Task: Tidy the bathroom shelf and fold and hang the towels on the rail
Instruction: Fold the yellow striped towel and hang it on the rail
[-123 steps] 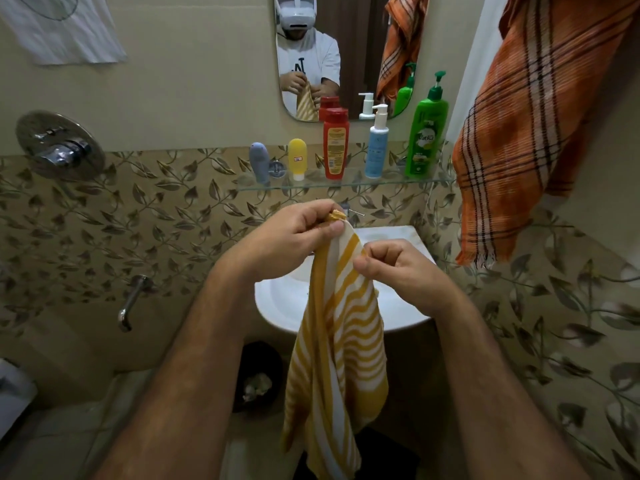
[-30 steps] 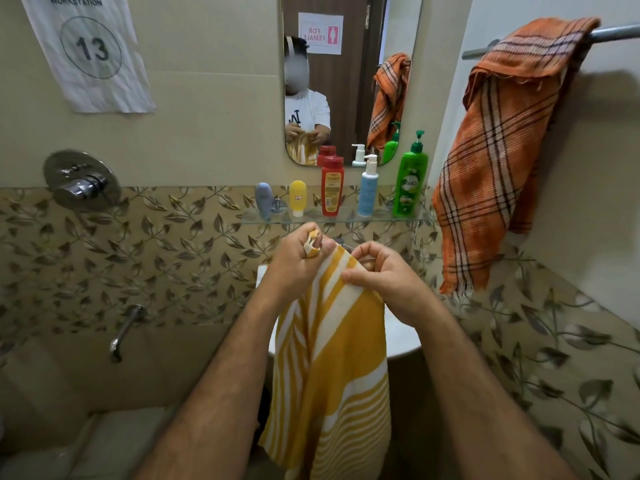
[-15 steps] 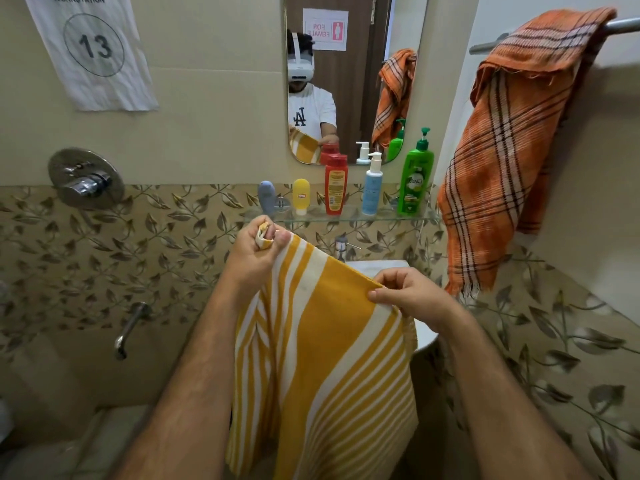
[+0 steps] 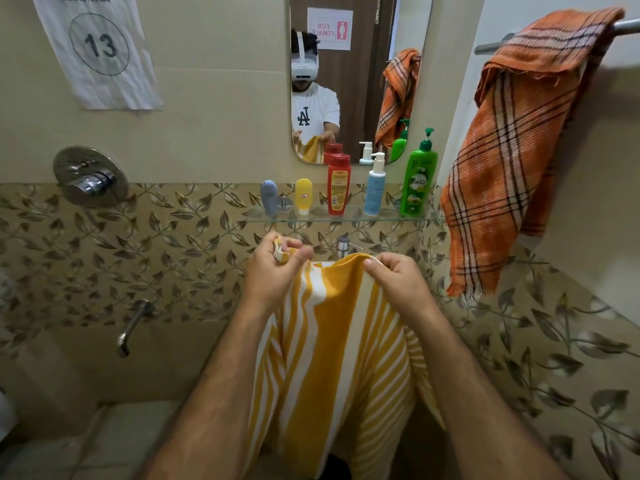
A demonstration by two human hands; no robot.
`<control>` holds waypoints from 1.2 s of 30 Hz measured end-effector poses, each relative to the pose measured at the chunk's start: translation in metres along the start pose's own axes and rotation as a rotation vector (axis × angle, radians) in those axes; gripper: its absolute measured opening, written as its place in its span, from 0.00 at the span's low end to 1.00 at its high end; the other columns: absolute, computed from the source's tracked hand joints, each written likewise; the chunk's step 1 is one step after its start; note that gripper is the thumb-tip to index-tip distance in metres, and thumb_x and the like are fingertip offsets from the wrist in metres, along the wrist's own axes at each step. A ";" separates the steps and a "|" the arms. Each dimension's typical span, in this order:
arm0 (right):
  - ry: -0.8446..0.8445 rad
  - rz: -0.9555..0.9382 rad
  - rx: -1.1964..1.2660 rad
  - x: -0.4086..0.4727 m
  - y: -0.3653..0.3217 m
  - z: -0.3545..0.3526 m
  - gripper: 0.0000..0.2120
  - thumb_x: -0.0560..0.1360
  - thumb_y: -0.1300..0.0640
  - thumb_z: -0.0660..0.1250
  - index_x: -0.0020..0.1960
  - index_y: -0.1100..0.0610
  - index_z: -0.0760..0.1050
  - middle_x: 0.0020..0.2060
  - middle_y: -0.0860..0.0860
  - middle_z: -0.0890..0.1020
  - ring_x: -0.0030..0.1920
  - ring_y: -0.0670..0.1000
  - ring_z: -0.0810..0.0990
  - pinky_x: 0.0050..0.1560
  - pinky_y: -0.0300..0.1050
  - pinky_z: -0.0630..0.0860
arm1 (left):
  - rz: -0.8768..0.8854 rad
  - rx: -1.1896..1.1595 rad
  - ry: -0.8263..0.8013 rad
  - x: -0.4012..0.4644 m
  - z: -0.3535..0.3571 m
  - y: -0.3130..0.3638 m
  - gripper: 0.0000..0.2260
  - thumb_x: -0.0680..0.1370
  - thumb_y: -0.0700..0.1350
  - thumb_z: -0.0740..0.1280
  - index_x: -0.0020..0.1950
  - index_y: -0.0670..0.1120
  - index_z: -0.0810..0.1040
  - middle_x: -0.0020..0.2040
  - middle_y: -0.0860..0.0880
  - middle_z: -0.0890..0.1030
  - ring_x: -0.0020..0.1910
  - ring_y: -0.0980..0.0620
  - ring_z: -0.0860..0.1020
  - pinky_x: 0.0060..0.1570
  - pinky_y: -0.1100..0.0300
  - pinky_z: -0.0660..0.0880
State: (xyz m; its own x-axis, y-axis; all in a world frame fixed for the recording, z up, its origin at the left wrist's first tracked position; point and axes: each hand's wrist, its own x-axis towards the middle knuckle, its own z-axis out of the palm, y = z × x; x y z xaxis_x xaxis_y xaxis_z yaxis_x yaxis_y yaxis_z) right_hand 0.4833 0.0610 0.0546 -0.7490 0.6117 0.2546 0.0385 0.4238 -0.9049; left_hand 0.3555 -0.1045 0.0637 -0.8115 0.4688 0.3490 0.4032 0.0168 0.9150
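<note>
Left hand: fingers curled and clamped on one bunched corner of the yellow-and-white striped terry towel. Right hand: fingers pinching the towel's top edge at the right. Towel hangs between the two hands, near centre, stretched along its top edge and draping straight down in front of the forearms.

Far side: clear glass wall shelf carries, left to right, a grey-blue tube, a small yellow bottle, a red bottle, a pale blue pump bottle and a green pump bottle, all upright.

Right: orange plaid fringed towel draped unevenly over the metal rail, one end hanging low.
</note>
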 end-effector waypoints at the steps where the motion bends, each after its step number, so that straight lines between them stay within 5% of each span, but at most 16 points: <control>1: -0.009 -0.020 -0.004 0.001 -0.005 0.003 0.14 0.79 0.54 0.66 0.43 0.64 0.79 0.33 0.56 0.78 0.35 0.51 0.75 0.37 0.50 0.74 | -0.009 -0.029 -0.079 -0.004 0.005 0.002 0.09 0.74 0.45 0.75 0.49 0.49 0.76 0.50 0.55 0.81 0.45 0.65 0.80 0.43 0.64 0.78; 4: -0.069 -0.070 -0.062 0.001 -0.015 0.014 0.11 0.78 0.56 0.67 0.39 0.59 0.79 0.28 0.47 0.76 0.30 0.45 0.72 0.33 0.44 0.68 | -0.042 -0.087 -0.274 -0.012 0.021 0.002 0.17 0.70 0.40 0.78 0.42 0.48 0.69 0.56 0.54 0.81 0.51 0.59 0.81 0.46 0.62 0.80; 7: -0.099 -0.096 -0.087 0.000 -0.021 0.019 0.10 0.77 0.57 0.68 0.38 0.53 0.79 0.29 0.47 0.79 0.31 0.44 0.74 0.34 0.44 0.71 | -0.019 -0.061 -0.326 -0.016 0.029 0.005 0.19 0.71 0.37 0.77 0.39 0.47 0.65 0.35 0.53 0.76 0.33 0.58 0.74 0.36 0.61 0.74; 10: -0.070 -0.130 -0.166 0.000 -0.022 0.013 0.08 0.75 0.56 0.72 0.37 0.53 0.79 0.28 0.45 0.77 0.30 0.42 0.71 0.32 0.40 0.68 | 0.022 -0.015 -0.308 -0.013 0.022 0.002 0.15 0.71 0.39 0.74 0.39 0.47 0.66 0.33 0.49 0.71 0.32 0.52 0.68 0.35 0.56 0.68; 20: -0.299 0.154 0.145 -0.017 0.012 -0.011 0.06 0.73 0.68 0.72 0.42 0.58 0.79 0.34 0.52 0.80 0.34 0.48 0.79 0.33 0.40 0.76 | 0.013 0.008 0.097 -0.001 0.006 -0.001 0.13 0.74 0.37 0.66 0.35 0.48 0.65 0.31 0.51 0.68 0.30 0.52 0.65 0.32 0.55 0.65; 24: -0.298 0.208 0.047 -0.023 0.027 -0.006 0.09 0.75 0.68 0.65 0.38 0.57 0.76 0.29 0.48 0.77 0.30 0.46 0.76 0.29 0.39 0.72 | 0.011 -0.081 0.123 -0.004 0.007 0.000 0.12 0.74 0.36 0.65 0.36 0.47 0.65 0.31 0.51 0.65 0.31 0.51 0.63 0.34 0.54 0.64; 29: -0.243 0.206 -0.126 -0.027 0.044 0.010 0.08 0.71 0.58 0.65 0.33 0.55 0.72 0.28 0.49 0.75 0.32 0.49 0.74 0.36 0.45 0.73 | 0.025 -0.102 0.151 -0.008 0.005 0.013 0.12 0.75 0.36 0.65 0.37 0.47 0.65 0.31 0.51 0.65 0.31 0.52 0.63 0.33 0.55 0.64; 33: -0.275 0.199 -0.327 -0.032 0.064 0.014 0.09 0.69 0.56 0.64 0.36 0.61 0.75 0.32 0.56 0.80 0.34 0.57 0.78 0.35 0.47 0.72 | 0.015 -0.155 0.192 -0.008 -0.003 0.022 0.12 0.74 0.36 0.65 0.37 0.48 0.65 0.30 0.53 0.65 0.29 0.55 0.62 0.30 0.59 0.63; 36: -0.287 0.231 -0.159 -0.035 0.064 0.017 0.07 0.73 0.60 0.62 0.36 0.58 0.72 0.31 0.56 0.73 0.34 0.56 0.72 0.38 0.48 0.69 | 0.008 -0.127 0.222 -0.006 -0.007 0.022 0.11 0.74 0.36 0.65 0.37 0.47 0.66 0.31 0.52 0.65 0.30 0.52 0.63 0.31 0.58 0.63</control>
State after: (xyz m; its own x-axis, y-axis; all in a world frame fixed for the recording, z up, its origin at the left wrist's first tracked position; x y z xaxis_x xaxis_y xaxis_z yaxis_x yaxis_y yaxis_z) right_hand 0.5012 0.0550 -0.0178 -0.8621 0.5010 -0.0753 0.3127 0.4092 -0.8572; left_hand 0.3664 -0.1131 0.0827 -0.8870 0.2628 0.3797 0.3651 -0.1043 0.9251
